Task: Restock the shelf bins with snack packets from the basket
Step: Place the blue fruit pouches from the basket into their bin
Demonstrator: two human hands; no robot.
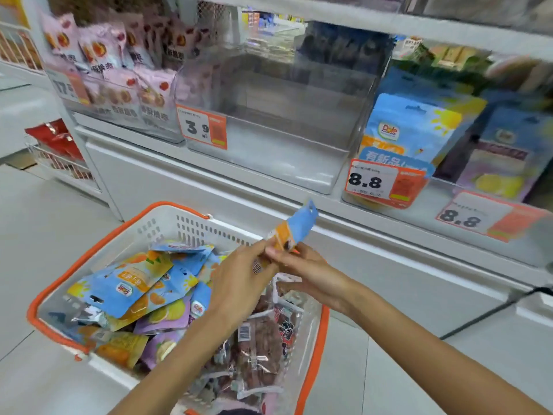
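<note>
Both hands meet over the basket point(155, 223), a white one with an orange rim sitting on the floor in front of the shelf. The left hand point(239, 283) and the right hand point(302, 271) share one blue-and-orange snack packet point(296, 227): the fingers of each hand pinch its lower end, and the blue top with its hang hole sticks up and to the right, tilted toward the shelf. The packet is held above the basket's far rim, below the bins and clear of them.

In the basket lies a heap of packets: blue-and-orange ones point(131, 283) on the left, purple ones with a yellow fruit picture point(167, 319) under them, and clear bags of dark reddish snacks point(260, 348) on the right.

Up on the shelf, the clear middle bin point(269, 139) with the 3.9 price tag point(202, 127) shows nothing inside. To its left, a bin of pink packets point(119, 70). To its right, a bin with an upright blue Dole packet point(407, 133) behind an 8.8 tag point(384, 182), and further right purple packets point(502, 166) behind a second 8.8 tag point(478, 217), blurred.
</note>
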